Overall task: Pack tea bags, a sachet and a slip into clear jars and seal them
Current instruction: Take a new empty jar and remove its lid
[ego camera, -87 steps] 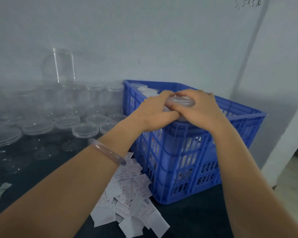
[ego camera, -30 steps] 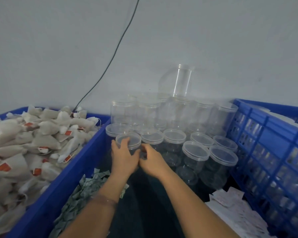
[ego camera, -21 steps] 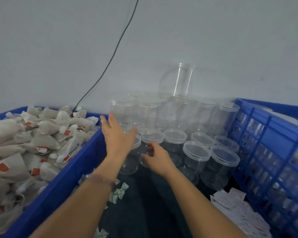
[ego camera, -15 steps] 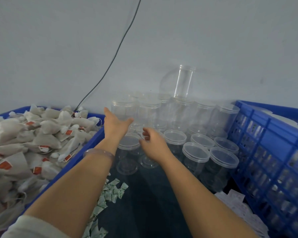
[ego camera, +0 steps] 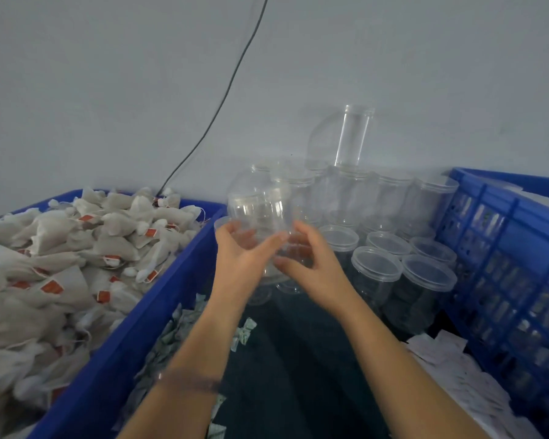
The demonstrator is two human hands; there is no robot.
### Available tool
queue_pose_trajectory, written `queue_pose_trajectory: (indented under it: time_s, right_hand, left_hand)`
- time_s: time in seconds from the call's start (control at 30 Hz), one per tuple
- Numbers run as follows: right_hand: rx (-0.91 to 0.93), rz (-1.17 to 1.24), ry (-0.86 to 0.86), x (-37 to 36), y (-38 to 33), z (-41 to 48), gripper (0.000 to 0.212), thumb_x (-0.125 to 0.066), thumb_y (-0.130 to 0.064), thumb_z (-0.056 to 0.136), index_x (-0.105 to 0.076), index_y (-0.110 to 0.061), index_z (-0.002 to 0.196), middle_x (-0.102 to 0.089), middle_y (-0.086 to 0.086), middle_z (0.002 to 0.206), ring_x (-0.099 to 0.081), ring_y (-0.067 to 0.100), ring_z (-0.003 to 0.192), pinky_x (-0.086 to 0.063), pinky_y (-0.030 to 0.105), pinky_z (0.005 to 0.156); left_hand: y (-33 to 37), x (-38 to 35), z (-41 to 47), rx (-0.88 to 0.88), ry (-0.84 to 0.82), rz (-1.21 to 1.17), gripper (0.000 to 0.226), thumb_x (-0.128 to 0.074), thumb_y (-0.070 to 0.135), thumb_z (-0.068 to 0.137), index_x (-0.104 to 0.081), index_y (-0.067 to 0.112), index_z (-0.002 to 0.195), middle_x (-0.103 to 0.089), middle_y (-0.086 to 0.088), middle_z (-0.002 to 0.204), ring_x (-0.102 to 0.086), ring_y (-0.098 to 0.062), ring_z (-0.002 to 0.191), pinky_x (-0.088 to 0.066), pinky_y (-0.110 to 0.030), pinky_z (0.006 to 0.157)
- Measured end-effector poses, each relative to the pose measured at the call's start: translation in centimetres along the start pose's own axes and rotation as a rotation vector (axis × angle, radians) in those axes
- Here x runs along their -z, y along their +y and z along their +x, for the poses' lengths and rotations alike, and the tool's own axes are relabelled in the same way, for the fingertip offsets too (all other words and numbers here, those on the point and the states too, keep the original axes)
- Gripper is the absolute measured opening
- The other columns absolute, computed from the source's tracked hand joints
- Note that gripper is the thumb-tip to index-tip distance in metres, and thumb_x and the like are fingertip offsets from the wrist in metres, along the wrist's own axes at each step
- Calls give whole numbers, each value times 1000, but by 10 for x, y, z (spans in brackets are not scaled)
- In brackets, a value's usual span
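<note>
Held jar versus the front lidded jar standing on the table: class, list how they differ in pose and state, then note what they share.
The held jar is up off the dark table, gripped by the left hand and right hand; the front lidded jar stands on it untouched. The held jar looks tilted; the front lidded jar is upright. Both are clear, empty plastic.

i hold one clear jar [ego camera: 260, 213] up off the table, tipped on a slant, with my left hand [ego camera: 238, 264] and right hand [ego camera: 314, 270] round it. more jars [ego camera: 377, 267] with lids on stand in rows just behind. white tea bags [ego camera: 76, 248] with red tags fill the blue box [ego camera: 140, 343] on my left. small green sachets [ego camera: 178, 331] lie beside that box. white slips [ego camera: 457, 372] lie in a heap on my right.
</note>
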State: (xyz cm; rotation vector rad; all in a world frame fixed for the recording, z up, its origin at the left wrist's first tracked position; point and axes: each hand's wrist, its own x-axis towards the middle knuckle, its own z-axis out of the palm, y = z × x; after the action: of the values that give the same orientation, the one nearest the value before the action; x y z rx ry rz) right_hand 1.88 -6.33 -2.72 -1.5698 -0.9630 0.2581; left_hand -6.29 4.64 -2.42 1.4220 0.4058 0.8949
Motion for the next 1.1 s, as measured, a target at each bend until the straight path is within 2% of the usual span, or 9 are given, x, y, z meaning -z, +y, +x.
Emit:
queue_pose_trajectory:
  time_s: [0.07,0.2,0.3,0.37,0.53,0.67,0.8,0.97,1.1]
  right_hand:
    - [-31,59,-9,10,12,-32,52,-69,-27,80,-52,-31,128,-59,-4,118,-59,12,111,-53,26,87]
    - [-188,347,78,13,28,-76,37,-48,-36,76,-62,-20,106,-67,1,99,-66,13,91,-55,29,78]
    - [-173,180,208,4,25,-91,65,-66,-61,61,-57,-29,117,-61,-17,109,-62,-7,96,-52,17,81]
    - [-184,14,269,-1,23,-94,80,-77,-59,49,-54,-33,121,-56,-21,113,-57,-16,93,-46,4,70]
    - [-183,46,397,-3,26,-102,46,-83,-42,51,-66,-34,94,-67,-14,92,-63,-9,81,-47,7,59]
    - [-152,102,411,-1,30,-105,42,-81,-37,51,-69,-31,92,-71,-15,85,-67,-4,80,-50,11,61]
    - [-136,143,372,9,32,-109,45,-82,-36,47,-70,-29,90,-73,-9,90,-69,6,86,-56,25,76]
    - [-75,81,247,16,28,-117,49,-76,-49,50,-67,-33,96,-70,-22,96,-66,-1,92,-53,17,75]
    - [-184,141,427,15,33,-112,40,-77,-50,67,-68,-27,99,-72,-10,93,-68,3,84,-50,21,72]
  left_hand:
    - [-11,4,-36,-35,-87,31,79,-83,48,60,-39,33,124,-59,13,111,-63,5,92,-53,-14,67]
    - [-44,7,-89,-45,-180,266,96,-80,59,44,-38,40,128,-54,20,115,-58,8,101,-53,-23,83]
    - [-64,3,-114,-6,-185,397,96,-79,60,44,-38,41,128,-52,21,117,-55,5,105,-52,-25,87]
    - [-70,-1,-121,12,-207,443,99,-76,64,44,-36,39,131,-53,25,114,-56,8,101,-52,-23,84]
    - [-67,3,-122,-24,-281,501,96,-75,63,47,-38,36,131,-60,21,107,-59,5,96,-55,-32,84]
    - [-63,6,-120,-41,-330,522,95,-75,63,45,-40,35,128,-61,20,104,-60,7,92,-54,-33,84]
    - [-58,10,-111,-58,-421,546,93,-75,63,43,-42,36,125,-62,21,102,-60,6,90,-54,-32,83]
    - [-62,18,-110,-93,-480,509,94,-81,61,45,-43,42,129,-59,22,115,-60,3,101,-54,-32,88]
    - [-61,11,-121,-198,-319,664,115,-72,75,46,-25,36,145,-37,19,141,-38,6,123,-36,-22,99]
